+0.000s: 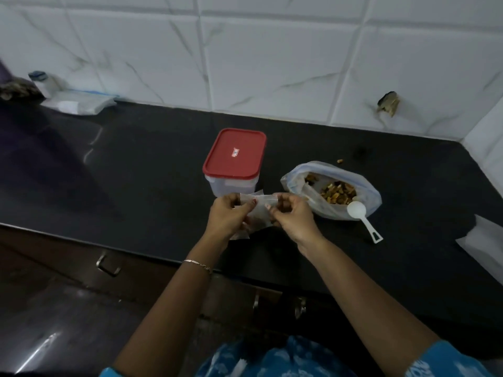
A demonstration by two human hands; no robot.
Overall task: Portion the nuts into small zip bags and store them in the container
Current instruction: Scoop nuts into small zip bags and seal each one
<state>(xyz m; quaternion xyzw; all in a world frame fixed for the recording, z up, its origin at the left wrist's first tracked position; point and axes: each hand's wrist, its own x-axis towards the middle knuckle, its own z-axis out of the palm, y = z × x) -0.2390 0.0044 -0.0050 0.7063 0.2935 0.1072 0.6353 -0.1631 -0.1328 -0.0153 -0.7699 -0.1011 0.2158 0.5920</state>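
A person's two hands hold a small clear zip bag (258, 210) above a dark surface (136, 172).

Left hand (227, 217) and right hand (292, 219) each pinch its top edge; pulling the lips apart evenly would open it. Nuts (337, 193) lie just right, beside a red-lidded container (234, 161).

Surface (152, 164): black, glossy, running across the middle of the frame.
Wall tiles (272, 55): white with grey veins, filling the top of the frame.
Wall hole (388, 102): small broken patch at upper right.
Bottle (45, 83): white with a dark cap, far upper left, blurred.
Folded packet (81, 101): pale, beside the bottle.
Cabinet handle (108, 265): metal, lower left, below the surface edge.
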